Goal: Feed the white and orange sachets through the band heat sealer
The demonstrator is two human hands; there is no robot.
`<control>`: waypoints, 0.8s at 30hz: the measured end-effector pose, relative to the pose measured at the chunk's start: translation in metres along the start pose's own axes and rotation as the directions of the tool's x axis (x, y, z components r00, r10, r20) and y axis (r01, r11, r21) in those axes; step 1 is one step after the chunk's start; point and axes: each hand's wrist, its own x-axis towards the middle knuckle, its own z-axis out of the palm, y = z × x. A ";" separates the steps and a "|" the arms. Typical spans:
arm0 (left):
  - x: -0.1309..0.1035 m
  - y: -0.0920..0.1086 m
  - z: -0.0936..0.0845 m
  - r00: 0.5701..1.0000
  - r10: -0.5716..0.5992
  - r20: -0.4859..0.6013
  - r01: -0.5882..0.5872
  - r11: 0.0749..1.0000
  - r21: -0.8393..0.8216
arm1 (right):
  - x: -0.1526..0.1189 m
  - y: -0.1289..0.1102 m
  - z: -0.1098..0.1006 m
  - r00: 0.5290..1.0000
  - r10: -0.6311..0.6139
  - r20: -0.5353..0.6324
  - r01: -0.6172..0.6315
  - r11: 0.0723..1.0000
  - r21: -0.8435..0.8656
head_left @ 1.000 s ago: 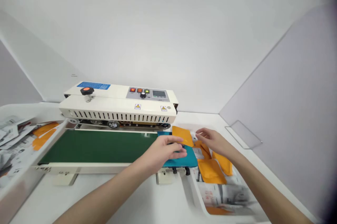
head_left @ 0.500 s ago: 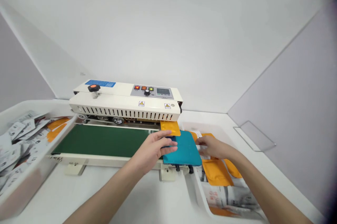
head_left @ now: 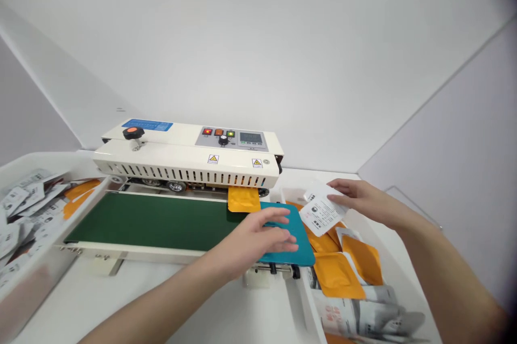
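R hand [head_left: 365,201] pinches white sachet [head_left: 321,213] at its upper R end, approx. long axis slanting down-L twd teal plate [head_left: 302,228]. L hand [head_left: 254,236], farther off, open, nothing visibly held, near orange sachet [head_left: 244,200] at sealer [head_left: 186,160]

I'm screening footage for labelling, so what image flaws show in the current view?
Head view: the right edge is dark and blurred; a soft diagonal shadow crosses the left of the wall; fine print on the white sachet in the right hand is too soft to read.
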 end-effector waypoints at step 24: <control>0.036 -0.021 0.008 0.960 0.148 0.238 -0.259 0.793 0.551 | -0.003 0.004 0.010 0.979 -0.085 0.187 0.048 0.979 0.197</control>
